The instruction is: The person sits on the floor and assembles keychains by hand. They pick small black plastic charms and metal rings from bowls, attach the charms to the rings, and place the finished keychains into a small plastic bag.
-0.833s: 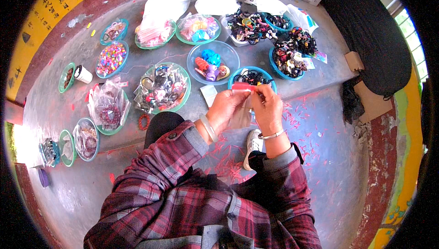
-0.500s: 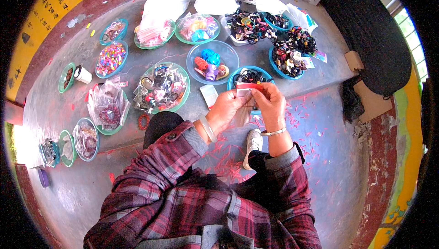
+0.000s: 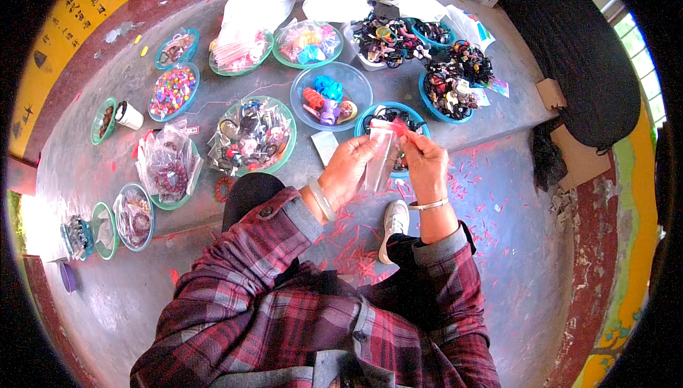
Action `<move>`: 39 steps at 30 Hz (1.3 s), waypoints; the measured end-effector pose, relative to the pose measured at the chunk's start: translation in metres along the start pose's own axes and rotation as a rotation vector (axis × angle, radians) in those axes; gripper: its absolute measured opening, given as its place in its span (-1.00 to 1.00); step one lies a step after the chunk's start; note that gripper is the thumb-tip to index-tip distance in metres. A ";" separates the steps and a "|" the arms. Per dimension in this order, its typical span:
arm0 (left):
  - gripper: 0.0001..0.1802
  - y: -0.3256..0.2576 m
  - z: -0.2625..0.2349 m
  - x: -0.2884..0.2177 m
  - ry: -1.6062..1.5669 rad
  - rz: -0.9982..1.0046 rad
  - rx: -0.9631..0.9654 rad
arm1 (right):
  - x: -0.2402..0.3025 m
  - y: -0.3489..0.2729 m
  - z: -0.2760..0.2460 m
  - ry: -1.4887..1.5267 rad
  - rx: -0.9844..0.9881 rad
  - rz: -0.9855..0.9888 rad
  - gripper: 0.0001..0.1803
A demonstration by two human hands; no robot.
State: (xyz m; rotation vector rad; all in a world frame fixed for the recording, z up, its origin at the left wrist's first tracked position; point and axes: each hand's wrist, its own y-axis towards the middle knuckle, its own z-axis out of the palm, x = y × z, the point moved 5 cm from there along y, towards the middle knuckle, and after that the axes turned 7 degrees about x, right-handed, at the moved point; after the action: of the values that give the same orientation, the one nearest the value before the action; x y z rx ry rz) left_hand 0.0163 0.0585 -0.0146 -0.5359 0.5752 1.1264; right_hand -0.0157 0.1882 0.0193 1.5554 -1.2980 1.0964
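A small clear plastic bag [image 3: 378,167] hangs between my hands, a red strip [image 3: 396,129] along its upper edge. My left hand [image 3: 348,169] is closed on the bag's left side, thumb on top. With thumb and fingertips my right hand [image 3: 425,165] pinches the right end of the red strip; whether it also grips the plastic I cannot tell. Just behind them is a blue bowl [image 3: 365,119] of dark hair ties, partly covered by the bag and my right hand. A white card [image 3: 325,147] lies left of the bag, near my left hand.
Bowls of packaged hair ties [image 3: 252,137], colourful beads [image 3: 173,92] and dark hair accessories [image 3: 449,95] stand on the raised grey ledge. A clear bowl [image 3: 331,101] holds coloured coils. Red scraps [image 3: 356,251] litter the lower floor around my shoe [image 3: 395,229]. A black covered object [image 3: 569,53] stands right.
The bag has turned and opened out so its clear length shows. My right hand has moved slightly right and down, drawing the red strip's end rightward.
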 end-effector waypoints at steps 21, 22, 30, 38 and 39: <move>-0.70 0.005 -0.015 -0.012 0.689 0.393 -0.141 | 0.021 -0.011 0.012 -0.043 0.043 -0.082 -0.90; -0.70 0.003 -0.012 -0.014 0.782 0.418 -0.156 | 0.012 -0.009 0.012 0.186 0.046 -0.060 -0.89; -0.67 -0.007 0.008 -0.025 1.117 0.473 -0.208 | 0.008 -0.008 0.007 0.417 0.010 0.047 -0.84; -0.64 -0.009 0.009 -0.027 1.060 0.443 -0.252 | 0.002 -0.008 0.006 0.539 -0.095 0.031 -0.81; -0.63 -0.007 0.003 -0.025 1.010 0.437 -0.268 | 0.003 -0.009 0.008 0.543 -0.101 0.016 -0.81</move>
State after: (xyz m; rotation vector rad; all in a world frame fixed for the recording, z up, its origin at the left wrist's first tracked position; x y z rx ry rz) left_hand 0.0156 0.0415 0.0053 -1.2749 1.4741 1.3090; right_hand -0.0055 0.1813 0.0194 1.0678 -0.9740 1.3244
